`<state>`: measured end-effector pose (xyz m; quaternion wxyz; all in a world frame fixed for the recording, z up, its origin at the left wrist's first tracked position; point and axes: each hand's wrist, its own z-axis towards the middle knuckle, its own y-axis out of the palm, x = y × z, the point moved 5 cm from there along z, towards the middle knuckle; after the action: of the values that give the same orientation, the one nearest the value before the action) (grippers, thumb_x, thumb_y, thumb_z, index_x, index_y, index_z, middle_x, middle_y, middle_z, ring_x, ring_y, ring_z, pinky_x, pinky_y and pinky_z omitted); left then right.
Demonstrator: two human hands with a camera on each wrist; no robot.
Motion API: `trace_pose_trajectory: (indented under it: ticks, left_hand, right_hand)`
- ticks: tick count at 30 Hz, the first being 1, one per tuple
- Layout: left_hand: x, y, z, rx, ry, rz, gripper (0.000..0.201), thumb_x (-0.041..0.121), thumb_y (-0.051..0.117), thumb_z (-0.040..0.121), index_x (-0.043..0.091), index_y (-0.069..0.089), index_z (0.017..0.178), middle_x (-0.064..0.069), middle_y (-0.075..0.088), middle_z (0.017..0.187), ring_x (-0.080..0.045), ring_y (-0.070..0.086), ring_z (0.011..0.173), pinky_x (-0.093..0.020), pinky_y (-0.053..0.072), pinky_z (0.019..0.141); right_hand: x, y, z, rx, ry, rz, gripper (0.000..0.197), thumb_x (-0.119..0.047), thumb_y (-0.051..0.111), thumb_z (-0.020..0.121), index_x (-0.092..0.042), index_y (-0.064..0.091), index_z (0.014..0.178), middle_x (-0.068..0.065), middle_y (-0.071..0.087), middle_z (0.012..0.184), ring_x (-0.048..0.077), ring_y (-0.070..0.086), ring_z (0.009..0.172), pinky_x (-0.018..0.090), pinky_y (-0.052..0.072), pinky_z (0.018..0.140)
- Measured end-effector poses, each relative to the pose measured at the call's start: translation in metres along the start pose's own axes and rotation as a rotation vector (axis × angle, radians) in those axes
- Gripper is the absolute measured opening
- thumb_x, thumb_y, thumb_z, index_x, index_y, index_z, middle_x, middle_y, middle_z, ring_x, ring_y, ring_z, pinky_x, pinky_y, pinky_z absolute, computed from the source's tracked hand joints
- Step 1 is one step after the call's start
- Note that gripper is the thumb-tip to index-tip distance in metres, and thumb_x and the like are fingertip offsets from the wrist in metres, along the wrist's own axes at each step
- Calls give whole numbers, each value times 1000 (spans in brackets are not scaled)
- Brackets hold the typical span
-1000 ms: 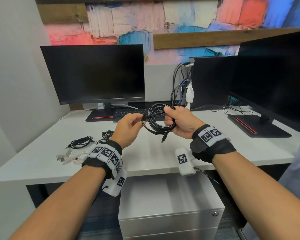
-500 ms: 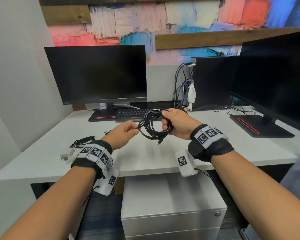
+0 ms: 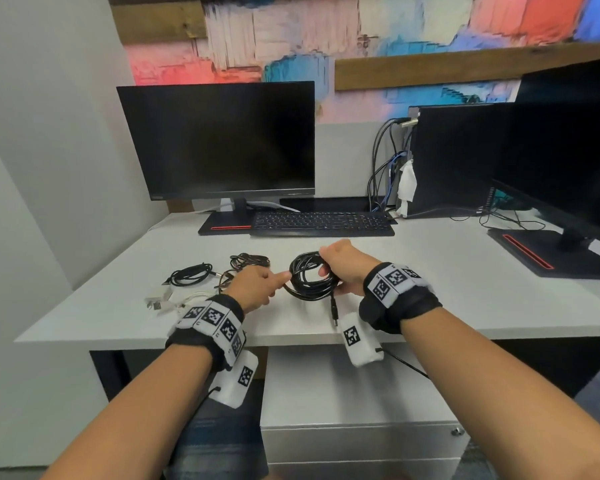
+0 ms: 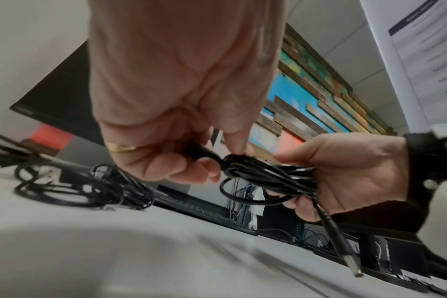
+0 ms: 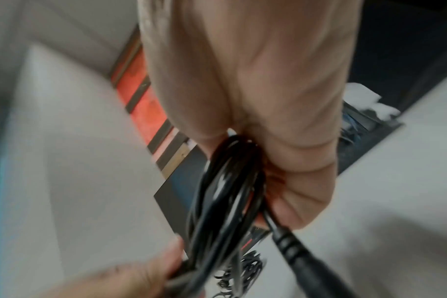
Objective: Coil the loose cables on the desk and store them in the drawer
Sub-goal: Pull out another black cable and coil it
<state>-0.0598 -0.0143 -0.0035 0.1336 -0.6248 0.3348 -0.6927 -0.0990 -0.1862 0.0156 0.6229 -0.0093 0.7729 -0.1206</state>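
Note:
A coiled black cable (image 3: 309, 277) hangs between both hands just above the white desk (image 3: 465, 306). My right hand (image 3: 343, 266) grips the coil's right side, fingers curled round the loops (image 5: 225, 191). My left hand (image 3: 258, 284) pinches the coil's left edge (image 4: 232, 163) between thumb and fingers. The cable's plug end (image 3: 334, 311) dangles below the coil (image 4: 345, 238). On the desk to the left lie a small black cable bundle (image 3: 191, 273), a brownish coil (image 3: 248, 261) and a white cable (image 3: 174, 299).
A monitor (image 3: 222, 143) and keyboard (image 3: 321, 223) stand behind the hands. A computer tower (image 3: 458, 161) with plugged wires and a second monitor (image 3: 568, 150) are at the right. A grey drawer cabinet (image 3: 357, 427) sits under the desk, drawers closed.
Both hands have lowered the coil toward the desk. The view has tilted down, so the keyboard and left-side cables now show fully.

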Motion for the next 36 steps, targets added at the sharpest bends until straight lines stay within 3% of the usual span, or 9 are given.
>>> trace_pose_trajectory:
  ticks: [3, 6, 9, 13, 18, 23, 26, 30, 36]
  left_hand:
    - [-15, 0, 2, 37, -72, 7, 41, 45, 55, 90, 6, 62, 82, -1, 57, 69, -15, 51, 60, -23, 37, 54]
    - [-23, -2, 9, 70, -101, 43, 40, 44, 53, 91, 9, 58, 73, -7, 60, 72, -23, 54, 67, -28, 42, 67]
    - [-28, -2, 16, 110, -66, 60, 29, 43, 54, 90, 14, 57, 93, -12, 64, 94, -28, 61, 90, -35, 51, 86]
    - [-28, 3, 13, -36, 17, 35, 28, 37, 58, 90, 30, 57, 117, -4, 62, 106, -23, 61, 88, -31, 51, 77]
    - [-35, 7, 19, -34, 32, 146, 38, 34, 60, 89, 23, 60, 126, -1, 60, 129, -20, 56, 117, -29, 42, 101]
    - [-35, 10, 30, -24, -12, 323, 44, 39, 59, 87, 27, 56, 130, 1, 61, 128, -20, 59, 112, -36, 45, 101]
    - [-35, 13, 35, -4, -42, 386, 43, 34, 53, 92, 26, 51, 134, -3, 57, 133, -24, 52, 121, -38, 41, 104]
    - [-36, 15, 32, -73, -41, 360, 47, 30, 43, 97, 21, 38, 143, -7, 45, 144, -27, 42, 131, -36, 34, 110]
    - [-18, 10, -3, 1, 142, 213, 48, 19, 45, 97, 13, 35, 144, -8, 40, 147, -22, 36, 135, -28, 26, 109]
  right_hand:
    - [8, 11, 4, -148, 88, 232, 11, -6, 41, 96, -13, 48, 90, 7, 49, 75, 16, 49, 64, 35, 48, 70]
    - [15, 11, 14, -128, 85, 251, 39, 13, 45, 90, -11, 42, 121, 19, 51, 112, 28, 58, 86, 47, 49, 80]
    - [19, 14, 25, -101, 93, 174, 49, 16, 48, 89, -3, 37, 133, 26, 47, 127, 37, 57, 101, 49, 50, 85]
    - [22, 12, 39, -35, 83, 99, 23, 11, 56, 88, -4, 51, 105, 23, 55, 109, 35, 61, 95, 48, 56, 82]
    - [29, 15, 55, 17, 85, 9, 16, 5, 64, 86, -8, 55, 80, 14, 61, 89, 27, 65, 82, 33, 61, 61]
    - [32, 17, 68, 38, 91, -156, 9, 2, 63, 85, -5, 60, 81, 9, 63, 81, 24, 66, 83, 36, 58, 80]
    - [31, 17, 73, -9, 68, -169, 18, 3, 57, 87, -13, 57, 80, 7, 59, 87, 18, 61, 79, 30, 57, 79]
    - [31, 15, 67, -53, 78, -169, 17, -6, 54, 90, -14, 54, 105, 10, 56, 105, 24, 57, 93, 40, 53, 85]
    - [41, 10, 36, 7, 19, -131, 17, -15, 53, 91, -20, 52, 106, 5, 53, 105, 13, 51, 75, 33, 50, 74]
